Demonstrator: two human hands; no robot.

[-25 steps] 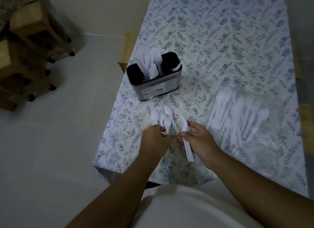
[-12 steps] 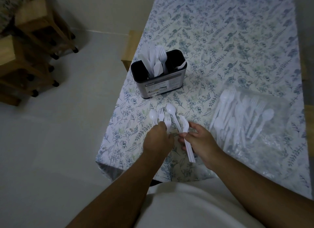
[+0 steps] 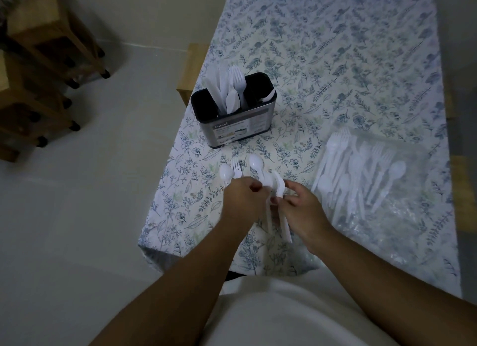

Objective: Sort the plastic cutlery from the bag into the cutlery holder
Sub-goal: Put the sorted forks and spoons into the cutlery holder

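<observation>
Nearest you, your left hand (image 3: 242, 198) grips a fan of white plastic pieces: a spoon (image 3: 226, 172), a fork (image 3: 236, 167) and a second spoon (image 3: 256, 163) stand out past the knuckles. Your right hand (image 3: 302, 206) pinches a curved utensil (image 3: 280, 188) whose long thin handle trails back toward you. Since a second ago the two hands have closed together, and the right fingers now meet the left-hand bundle at the handles; judged from this, you are separating the handful by type before any piece goes in, so no new item has reached the holder. All pieces are thin, glossy, moulded white plastic, light and slippery where bunched. Beneath them, the counter (image 3: 335, 61) wears a matte cloth printed with blue-grey leaves. To the right, the clear crinkled bag (image 3: 402, 216) lies flat with many forks and spoons (image 3: 361, 170) on or in it, well apart from your hands. Farther off, the cutlery holder (image 3: 235, 129), a rounded oblong with brushed metal wall, dark rim and paper label, holds upright knives and a fork in one compartment, one piece in another.
</observation>
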